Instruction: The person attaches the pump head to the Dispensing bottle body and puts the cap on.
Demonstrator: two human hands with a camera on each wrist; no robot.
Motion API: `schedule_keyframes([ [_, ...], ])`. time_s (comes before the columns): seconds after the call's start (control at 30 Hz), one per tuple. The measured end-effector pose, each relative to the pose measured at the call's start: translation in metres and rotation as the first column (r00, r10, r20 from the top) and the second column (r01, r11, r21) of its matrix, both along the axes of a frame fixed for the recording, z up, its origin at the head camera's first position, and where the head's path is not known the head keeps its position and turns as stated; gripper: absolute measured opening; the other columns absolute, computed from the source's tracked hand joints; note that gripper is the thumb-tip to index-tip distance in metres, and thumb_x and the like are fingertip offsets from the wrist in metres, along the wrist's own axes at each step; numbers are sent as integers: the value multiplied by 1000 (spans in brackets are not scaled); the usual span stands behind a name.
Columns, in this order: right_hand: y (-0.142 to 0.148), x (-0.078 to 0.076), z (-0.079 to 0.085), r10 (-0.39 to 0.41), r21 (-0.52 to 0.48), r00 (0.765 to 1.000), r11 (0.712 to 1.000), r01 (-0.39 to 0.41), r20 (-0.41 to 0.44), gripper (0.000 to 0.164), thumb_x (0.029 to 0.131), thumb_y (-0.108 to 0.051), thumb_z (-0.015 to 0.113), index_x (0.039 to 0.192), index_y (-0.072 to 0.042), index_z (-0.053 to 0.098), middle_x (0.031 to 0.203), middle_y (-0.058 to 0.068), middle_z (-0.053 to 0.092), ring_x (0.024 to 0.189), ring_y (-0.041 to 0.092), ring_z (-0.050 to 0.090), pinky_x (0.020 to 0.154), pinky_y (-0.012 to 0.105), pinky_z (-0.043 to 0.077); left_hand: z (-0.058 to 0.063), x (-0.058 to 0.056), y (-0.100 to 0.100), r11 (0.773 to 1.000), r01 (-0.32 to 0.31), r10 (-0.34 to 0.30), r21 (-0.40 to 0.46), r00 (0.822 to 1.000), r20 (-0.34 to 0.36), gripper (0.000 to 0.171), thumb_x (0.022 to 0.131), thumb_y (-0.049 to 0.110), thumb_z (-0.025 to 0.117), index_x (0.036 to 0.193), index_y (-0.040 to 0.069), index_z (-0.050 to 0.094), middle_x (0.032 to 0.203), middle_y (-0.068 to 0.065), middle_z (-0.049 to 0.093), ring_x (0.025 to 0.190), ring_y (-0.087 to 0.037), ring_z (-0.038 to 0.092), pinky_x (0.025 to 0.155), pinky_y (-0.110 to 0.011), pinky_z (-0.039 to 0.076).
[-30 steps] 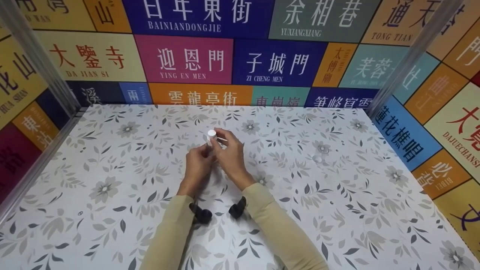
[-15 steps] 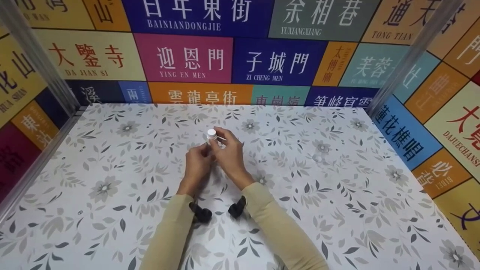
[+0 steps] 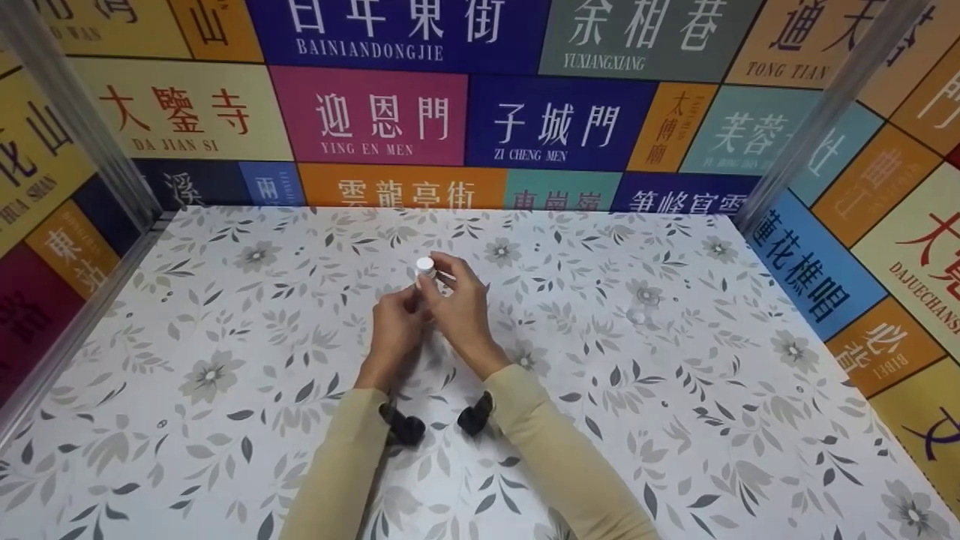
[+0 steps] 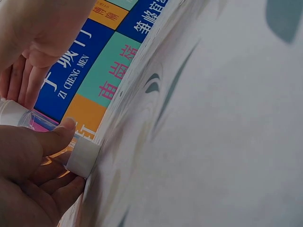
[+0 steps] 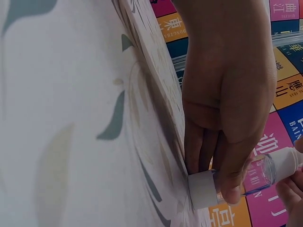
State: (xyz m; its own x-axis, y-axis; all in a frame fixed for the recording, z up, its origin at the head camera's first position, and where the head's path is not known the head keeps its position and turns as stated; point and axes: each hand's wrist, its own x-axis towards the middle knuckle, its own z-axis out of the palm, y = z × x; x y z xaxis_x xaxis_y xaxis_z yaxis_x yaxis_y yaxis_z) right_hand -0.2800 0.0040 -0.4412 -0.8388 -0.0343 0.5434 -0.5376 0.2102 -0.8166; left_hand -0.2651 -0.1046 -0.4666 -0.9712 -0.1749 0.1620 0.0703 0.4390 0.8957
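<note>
Between my two hands stands a small clear bottle with a white cap on its upper end and a wide white piece at its lower end, right at the tabletop. My left hand grips the lower part of the clear body, its thumb laid along the side in the left wrist view. Higher up, my right hand pinches the white cap; its fingertips show at the edge of the right wrist view. In the head view the hands hide most of the clear body.
A small transparent round thing lies on the table to the right of the hands. The white tabletop has a leaf and flower print. Colourful panels with lettering stand behind and at the sides, with clear posts at both back corners.
</note>
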Motion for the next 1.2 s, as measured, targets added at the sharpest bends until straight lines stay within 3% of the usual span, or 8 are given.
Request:
schedule_keyframes([
  [0.17,1,0,0,-12,20,1000,1000,12,-10,33,89,-2,71,121,3,64,115,21,70,111,30,68,95,34,56,0,0,1,1000,4,-4,-2,1000,-6,13,94,7,66,103,4,74,83,-7,66,72,-17,55,63,-27,43],
  [0.5,0,-1,0,-19,22,1000,1000,19,-2,34,89,-6,71,121,5,63,117,20,70,112,29,68,96,35,55,0,0,1,999,5,-6,39,1000,13,25,93,5,66,117,5,73,95,-10,74,78,-17,60,67,-27,47],
  [0.6,0,0,0,-19,19,1000,1000,19,-9,32,90,-4,69,120,5,64,116,19,70,112,29,68,96,33,55,0,-1,1,1000,3,-4,29,1000,9,19,93,6,65,110,6,74,88,-8,71,74,-16,59,65,-26,45],
  [0.8,2,-1,-1,-16,25,999,1000,17,-29,32,88,-2,71,119,3,64,113,19,70,109,29,69,92,33,57,-1,-2,1,999,-10,7,-38,998,-64,6,89,0,66,89,1,72,76,-7,63,68,-17,53,62,-26,41],
  [0.9,2,-1,-1,-14,22,999,1000,15,-33,33,88,-2,72,119,4,64,112,20,70,108,30,69,92,36,57,-1,-2,1,999,-9,7,-35,998,-68,10,89,1,66,95,1,74,79,-9,67,70,-18,54,64,-27,42],
  [1.07,1,-2,-2,-23,18,1000,1000,23,-16,34,88,-4,72,119,5,63,114,20,70,110,30,69,94,37,56,-1,-1,0,1000,-1,1,-10,1000,-16,23,91,3,66,112,5,74,93,-11,74,77,-18,59,68,-27,45],
  [1.2,1,-1,-1,-29,10,1000,1000,29,-10,32,89,-5,70,120,5,64,115,19,70,111,29,68,95,37,56,0,-1,0,1000,3,-2,-10,1000,18,20,92,6,65,111,7,74,91,-9,72,77,-17,59,66,-26,46],
])
